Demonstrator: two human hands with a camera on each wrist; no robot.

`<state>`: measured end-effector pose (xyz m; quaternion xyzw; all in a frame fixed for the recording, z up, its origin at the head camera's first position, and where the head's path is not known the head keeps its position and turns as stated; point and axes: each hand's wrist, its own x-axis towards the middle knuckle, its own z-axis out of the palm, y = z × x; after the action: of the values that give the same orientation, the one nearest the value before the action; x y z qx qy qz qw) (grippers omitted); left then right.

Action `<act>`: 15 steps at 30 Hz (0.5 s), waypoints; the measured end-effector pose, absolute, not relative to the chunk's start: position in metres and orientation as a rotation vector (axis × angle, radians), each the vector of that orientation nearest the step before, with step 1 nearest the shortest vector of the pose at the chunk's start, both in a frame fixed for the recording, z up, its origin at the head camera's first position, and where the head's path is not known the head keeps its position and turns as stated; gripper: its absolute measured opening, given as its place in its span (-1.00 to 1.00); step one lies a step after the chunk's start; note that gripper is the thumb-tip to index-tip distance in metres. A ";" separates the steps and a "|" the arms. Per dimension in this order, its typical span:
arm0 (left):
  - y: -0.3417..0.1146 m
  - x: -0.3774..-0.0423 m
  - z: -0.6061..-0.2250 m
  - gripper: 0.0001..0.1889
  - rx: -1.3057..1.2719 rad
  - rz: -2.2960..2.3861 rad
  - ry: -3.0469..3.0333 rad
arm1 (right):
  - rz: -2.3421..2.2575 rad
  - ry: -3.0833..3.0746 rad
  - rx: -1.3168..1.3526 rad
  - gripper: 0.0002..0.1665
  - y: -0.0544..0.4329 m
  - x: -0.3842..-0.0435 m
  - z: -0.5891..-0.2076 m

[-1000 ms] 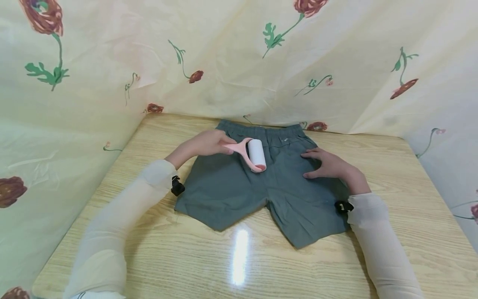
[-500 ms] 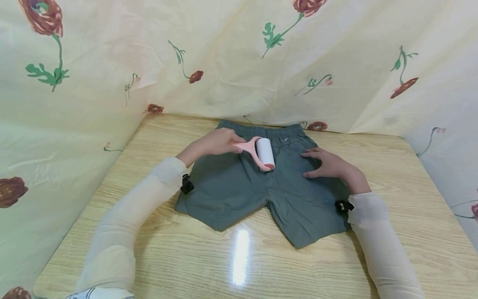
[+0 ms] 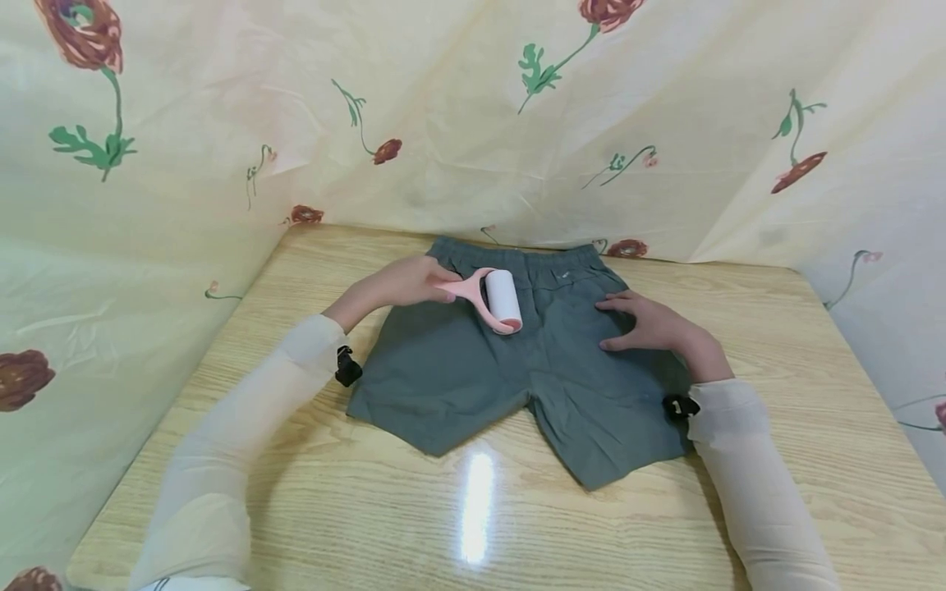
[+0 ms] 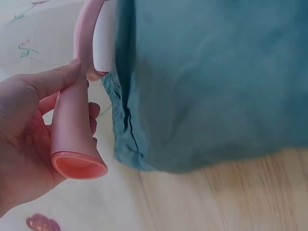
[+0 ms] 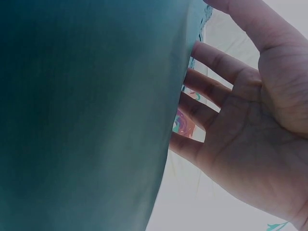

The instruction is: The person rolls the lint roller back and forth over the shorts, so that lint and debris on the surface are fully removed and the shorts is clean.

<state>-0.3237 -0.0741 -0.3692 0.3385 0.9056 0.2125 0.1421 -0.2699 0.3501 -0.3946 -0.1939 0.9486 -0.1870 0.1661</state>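
Grey-green shorts point(image 3: 466, 377) lie spread on the table, waistband at the far side. My left hand point(image 3: 409, 281) grips the pink handle of a lint roller point(image 3: 505, 297), whose white cylinder rests on the upper middle of the shorts. In the left wrist view, the thumb and fingers of the left hand point(image 4: 36, 125) wrap round the hollow-ended handle. On the right leg of the shorts, my right hand point(image 3: 650, 324) rests with its fingers spread. Seen from the right wrist, the fingertips of the right hand point(image 5: 240, 106) touch the fabric point(image 5: 96, 115).
The wooden table point(image 3: 355, 509) extends in front of the shorts and to both sides. A flower-printed cloth point(image 3: 458, 123) hangs at the back and along the sides. Light reflects off the tabletop near the front.
The lint roller in my left hand moved right across the shorts, then back left to slightly beyond where it was a second ago. My right hand stays in place.
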 end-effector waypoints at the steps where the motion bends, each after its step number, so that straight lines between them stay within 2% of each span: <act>1: -0.077 -0.324 -0.369 -0.50 0.977 0.615 2.617 | -0.532 2.702 -0.552 -0.07 0.350 -0.270 -0.395; 15: -0.125 -0.320 -0.376 -0.51 0.868 0.757 2.595 | -0.524 2.701 -0.552 -0.07 0.350 -0.268 -0.392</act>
<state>-0.3203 -0.1251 -0.3759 0.3024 0.9036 0.2634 0.1506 -0.2684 0.3497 -0.3923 -0.1941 0.9490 -0.1841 0.1668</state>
